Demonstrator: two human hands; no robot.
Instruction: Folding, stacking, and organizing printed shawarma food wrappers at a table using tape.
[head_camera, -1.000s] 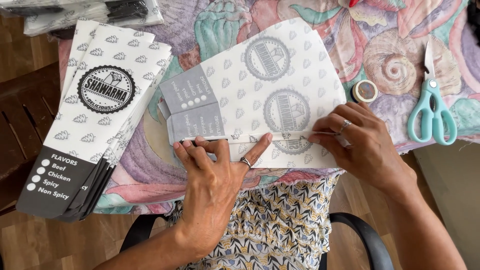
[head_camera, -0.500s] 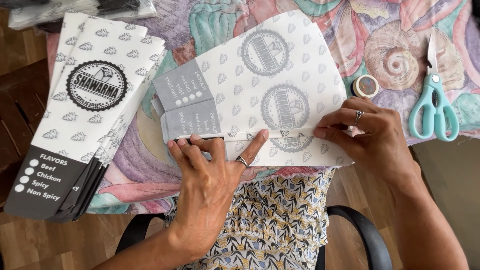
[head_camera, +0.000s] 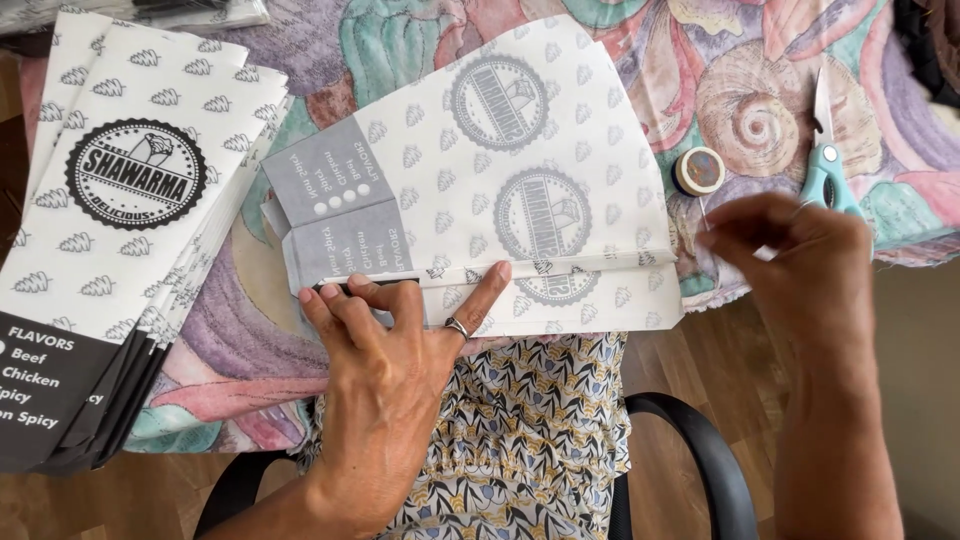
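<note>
Head view: left hand (head_camera: 385, 365) flat, fingers spread, pressing folded lower edge of printed paper sheet (head_camera: 520, 190) onto counter (head_camera: 780, 60). Right hand (head_camera: 800, 265) raised off sheet's right edge, fingertips pinched; blurred, cannot tell what they pinch. Sheet lies at counter's near edge, grey panel left. Tape roll (head_camera: 699, 170) and teal scissors (head_camera: 828, 165) just beyond right hand. Stack of printed bags (head_camera: 110, 250) far left.

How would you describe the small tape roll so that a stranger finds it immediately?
Start at the table's patterned cloth and go to its right side, where a large snail shell is printed. The small tape roll lies flat there, between the white printed paper sheet and the light blue scissors, just above the right hand. It is the only round, ring-shaped thing nearby.
</note>
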